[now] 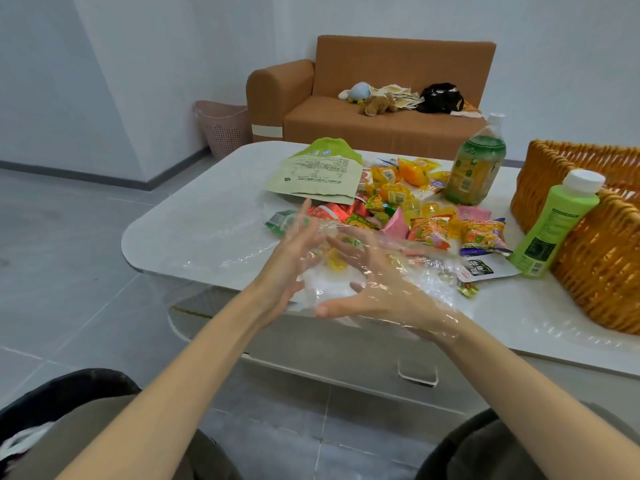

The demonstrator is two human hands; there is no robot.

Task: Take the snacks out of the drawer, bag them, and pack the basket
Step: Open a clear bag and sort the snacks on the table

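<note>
Glossy white table (194, 230), round-cornered. Woven wicker basket (609, 258) at its right end. Crinkly bright snacks (429, 216) heaped mid-table, left of basket. Thin clear bag (329, 289) at near edge, wrapped over right hand (381, 289), fingers spread wide; left hand (294, 261) flat, fingers straight, touching it.

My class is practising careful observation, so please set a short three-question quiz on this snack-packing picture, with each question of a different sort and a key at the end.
1. True or false: the snacks lie inside the wicker basket.
2. What leans against the basket? A) the light green bottle B) a red can C) a plush toy
3. Fill in: the right hand is covered by a clear plastic ____.
Key: 1 false; 2 A; 3 bag.
</note>
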